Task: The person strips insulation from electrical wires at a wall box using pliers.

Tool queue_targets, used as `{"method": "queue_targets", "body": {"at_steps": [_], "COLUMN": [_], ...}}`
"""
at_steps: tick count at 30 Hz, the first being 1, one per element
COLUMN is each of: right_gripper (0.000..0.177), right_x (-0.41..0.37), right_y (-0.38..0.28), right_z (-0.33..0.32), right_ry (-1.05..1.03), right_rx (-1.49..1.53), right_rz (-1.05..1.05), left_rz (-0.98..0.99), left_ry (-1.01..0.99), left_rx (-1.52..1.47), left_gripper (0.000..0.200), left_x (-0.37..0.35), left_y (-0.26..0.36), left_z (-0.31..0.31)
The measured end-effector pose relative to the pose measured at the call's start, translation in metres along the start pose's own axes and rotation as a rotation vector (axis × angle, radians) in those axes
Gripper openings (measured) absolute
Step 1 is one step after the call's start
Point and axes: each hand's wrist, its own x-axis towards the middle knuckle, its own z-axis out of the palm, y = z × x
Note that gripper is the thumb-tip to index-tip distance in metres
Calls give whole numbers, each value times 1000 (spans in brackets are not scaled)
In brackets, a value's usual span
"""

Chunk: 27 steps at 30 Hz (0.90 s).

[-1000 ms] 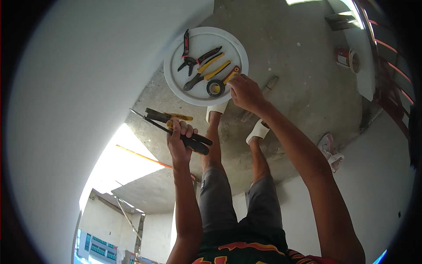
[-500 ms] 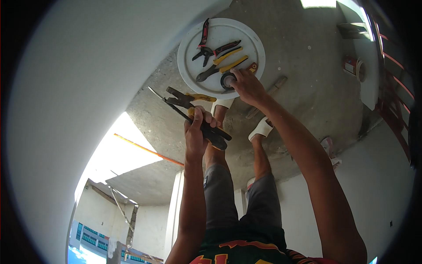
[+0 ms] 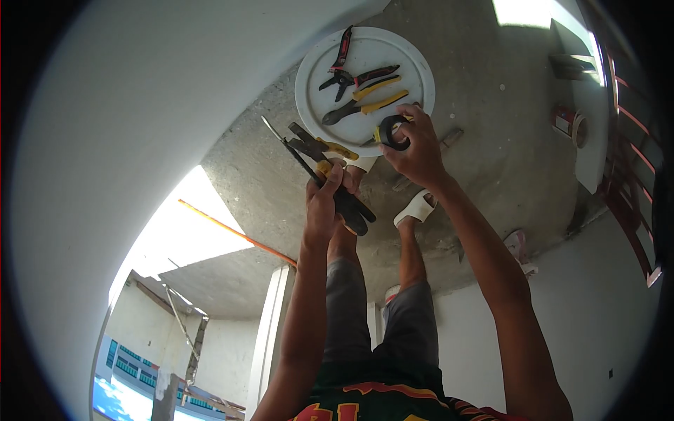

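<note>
My left hand (image 3: 328, 196) is closed around lineman's pliers (image 3: 309, 144) with yellow-and-black handles, their jaws pointing up and left. Alongside them it also grips a thin dark rod (image 3: 298, 160) with a pale metal end, which I cannot identify. Dark handles stick out below the palm. My right hand (image 3: 420, 151) pinches a roll of black electrical tape (image 3: 395, 133) over the near edge of a round white lid (image 3: 309, 105). On that lid lie a red-and-black wire stripper (image 3: 342, 77) and yellow-handled pliers (image 3: 365, 107). Another yellow tool is partly hidden behind the tape.
A strip of wood (image 3: 449, 139) lies on the concrete floor (image 3: 498, 140) right of the lid. At the right are a small red-and-white bucket (image 3: 567, 125) and red metal railings (image 3: 628, 116). A pale wall curves along the left. An orange pipe (image 3: 225, 228) crosses a bright opening.
My right hand has picked the tape roll up from the lid and drawn it nearer to me. My left hand has shifted slightly right, still gripping the pliers and rod.
</note>
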Motion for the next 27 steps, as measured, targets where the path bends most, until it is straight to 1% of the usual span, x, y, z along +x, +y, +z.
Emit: {"method": "queue_targets", "body": {"at_steps": [1, 4, 7, 10, 13, 16, 19, 22, 25, 27], "right_gripper": [29, 37, 43, 41, 36, 34, 34, 41, 52, 57], "right_x": [-1, 3, -4, -7, -7, -8, -9, -11, -9, -10], "right_y": [0, -14, -9, -6, 2, 4, -11, -20, -47, -61], "right_z": [1, -9, 1, 8, 5, 3, 2, 8, 6, 3], "right_ry": [-30, -314, -189, -139, -280, -407, -378, -299, -110, -168], "right_rx": [78, 237, 448, 505, 649, 757, 862, 763, 651, 586], "right_rz": [34, 397, 325, 335, 424, 448, 507, 441, 434, 374], "left_rz": [-9, 17, 44, 2, 10, 10, -22, 6, 46, 109], "left_ry": [16, -9, 15, 35, 19, 42, 52, 32, 154, 75], "left_rx": [2, -15, -20, 48, 174, 207, 274, 260, 213, 143], "left_gripper": [23, 31, 32, 36, 40, 37, 35, 34, 38, 39], "left_x": [0, 0, -2, -3, -2, 2, 4, 4, 4, 6], "left_y": [1, 3, 4, 9, 10, 4, 4, 5, 3, -2], "left_z": [1, 4, 12, 13, 16, 13, 8, 7, 15, 8]}}
